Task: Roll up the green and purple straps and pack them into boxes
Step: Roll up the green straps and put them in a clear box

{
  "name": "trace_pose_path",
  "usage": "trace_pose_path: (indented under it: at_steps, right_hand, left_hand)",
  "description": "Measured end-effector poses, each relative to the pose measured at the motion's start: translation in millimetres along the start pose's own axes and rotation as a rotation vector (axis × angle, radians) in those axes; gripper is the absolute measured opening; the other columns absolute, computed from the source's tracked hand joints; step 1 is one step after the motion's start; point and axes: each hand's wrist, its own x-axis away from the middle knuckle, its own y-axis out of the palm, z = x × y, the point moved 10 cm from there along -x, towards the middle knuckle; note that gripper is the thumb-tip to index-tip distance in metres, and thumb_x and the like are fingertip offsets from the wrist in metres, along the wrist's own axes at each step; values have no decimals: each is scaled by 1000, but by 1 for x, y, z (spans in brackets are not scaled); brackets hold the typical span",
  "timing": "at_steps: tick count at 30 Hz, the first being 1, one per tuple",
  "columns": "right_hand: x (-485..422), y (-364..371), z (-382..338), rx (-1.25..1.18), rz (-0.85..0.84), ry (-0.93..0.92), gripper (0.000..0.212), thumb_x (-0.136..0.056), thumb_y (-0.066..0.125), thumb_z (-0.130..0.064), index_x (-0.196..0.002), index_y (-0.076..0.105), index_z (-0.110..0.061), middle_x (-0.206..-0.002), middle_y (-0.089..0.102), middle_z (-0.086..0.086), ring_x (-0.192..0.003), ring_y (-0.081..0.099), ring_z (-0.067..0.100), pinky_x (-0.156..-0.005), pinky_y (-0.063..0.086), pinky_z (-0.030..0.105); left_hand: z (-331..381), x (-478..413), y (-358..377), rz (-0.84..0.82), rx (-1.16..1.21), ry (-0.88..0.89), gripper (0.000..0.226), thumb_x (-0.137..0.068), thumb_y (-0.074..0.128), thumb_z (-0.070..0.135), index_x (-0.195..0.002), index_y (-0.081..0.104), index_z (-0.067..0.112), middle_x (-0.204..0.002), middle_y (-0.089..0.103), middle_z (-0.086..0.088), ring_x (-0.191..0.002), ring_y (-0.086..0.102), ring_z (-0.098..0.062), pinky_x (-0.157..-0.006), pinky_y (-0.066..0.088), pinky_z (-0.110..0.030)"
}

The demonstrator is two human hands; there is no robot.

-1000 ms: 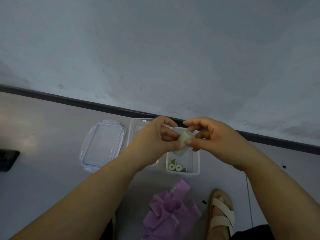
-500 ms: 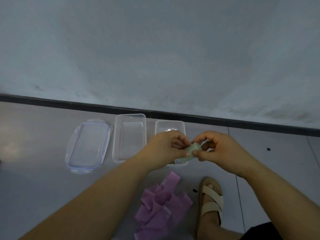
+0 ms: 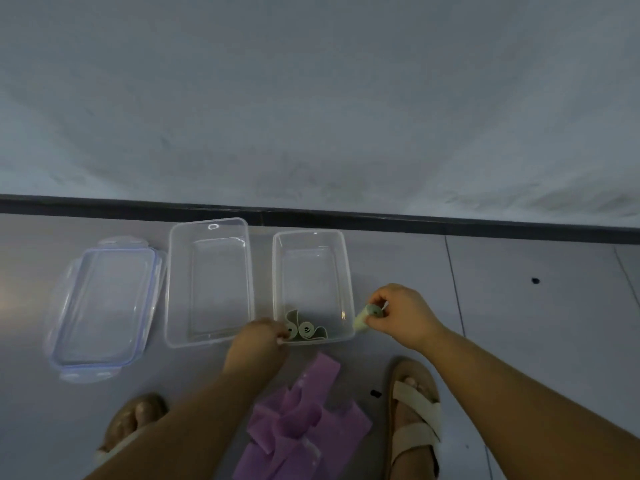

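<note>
My right hand [image 3: 398, 315] pinches a rolled green strap [image 3: 366, 315] just outside the near-right corner of the right clear box [image 3: 348, 271]. Two rolled green straps [image 3: 304, 330] lie inside that box at its near end. My left hand [image 3: 258, 342] has its fingers curled at the box's near-left corner rim, right beside one of the rolls. A second clear box [image 3: 173, 289], holding nothing, stands to the left. Loose purple straps [image 3: 304, 424] lie in a pile on the floor between my feet.
A clear lid with blue trim [image 3: 104, 306] lies on the floor left of the boxes. My sandalled feet [image 3: 415, 410] flank the purple pile. A dark skirting strip [image 3: 346, 216] and wall run just behind the boxes.
My hands have come apart. The right one carried the green roll down to the box's right side, and the left one dropped to the box's near-left corner. The camera tilted down.
</note>
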Motion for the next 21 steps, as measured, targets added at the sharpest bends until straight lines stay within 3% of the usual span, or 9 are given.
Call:
trace_pose_path:
  at_steps: [4,8,13,21]
  right_hand:
    - [-34,35,-21,100,-84,-127,22,-79,65,-21,-100,63,-14,-103,55,2,-84,51,13,-71,38,22]
    - [-54,68,-29,294,-193,-243,28,-86,57,-23,-112,60,-13,-112,53,3,-98,53,20,-82,42,27]
    - [-61,93,-27,480,-262,-314,26,-92,45,-18,-109,63,-10,-114,55,5,-100,53,23,-80,43,32]
    - [-63,110,-26,760,-258,-361,25,-89,52,-17,-111,63,-18,-112,60,3,-100,57,23,-88,31,31]
  left_hand:
    - [12,-30,22,-16,-97,112,31,-94,47,22,-122,59,19,-126,57,-3,-116,49,-18,-95,39,-26]
    - [3,-48,44,-69,-185,165,31,-95,43,22,-121,60,18,-124,57,-2,-116,47,-18,-96,41,-29]
    - [2,-53,53,-55,-279,255,31,-97,39,20,-117,62,19,-119,61,-1,-112,50,-20,-93,37,-27]
    - [-2,-56,60,-44,-307,244,32,-97,38,21,-116,63,17,-115,62,-3,-110,51,-21,-88,35,-26]
